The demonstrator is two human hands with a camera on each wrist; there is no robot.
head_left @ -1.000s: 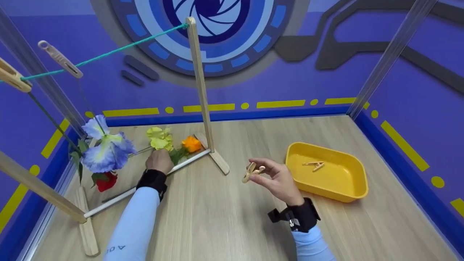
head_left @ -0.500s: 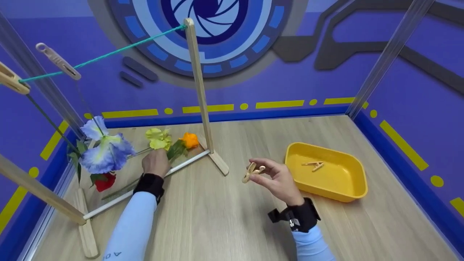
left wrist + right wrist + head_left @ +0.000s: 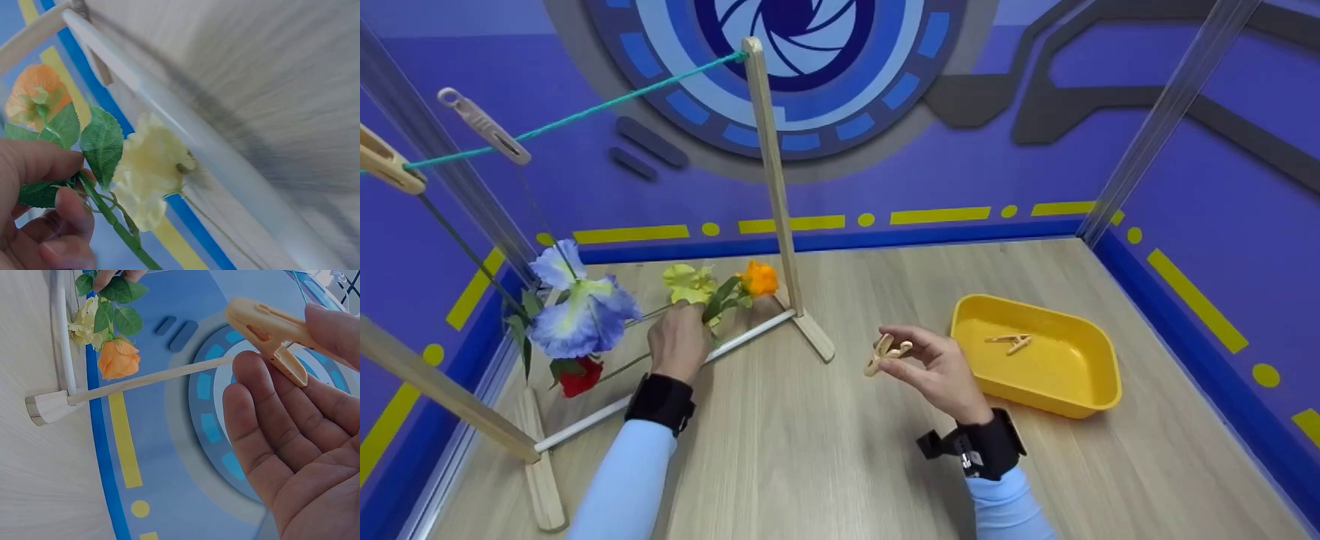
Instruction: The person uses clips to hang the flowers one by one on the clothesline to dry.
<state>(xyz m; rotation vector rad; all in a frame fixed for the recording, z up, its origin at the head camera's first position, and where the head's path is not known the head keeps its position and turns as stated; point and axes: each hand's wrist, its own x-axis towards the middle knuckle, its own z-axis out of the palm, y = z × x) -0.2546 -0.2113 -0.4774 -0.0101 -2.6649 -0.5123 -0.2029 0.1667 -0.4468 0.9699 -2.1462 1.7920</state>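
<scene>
My left hand pinches the green stem of an orange artificial rose between thumb and fingers, just below its leaves. The stem slants down behind the hand toward the left. Beyond the hand lies a pale yellow flower, overlapped by the fingers in the head view. Out to the right, my right hand holds a light wooden-coloured clothespin between thumb and fingers, above the table. Its other fingers, extended and slightly bent, show in the right wrist view.
A wooden frame carries a green cord. Clothespins on the cord hold a blue-purple flower and a red flower. A white bar joins the frame's feet. One clothespin lies in a yellow tub.
The left hand has drawn slightly toward me, and the orange rose with its leaves and stem has risen off the table. The right hand has barely moved.
</scene>
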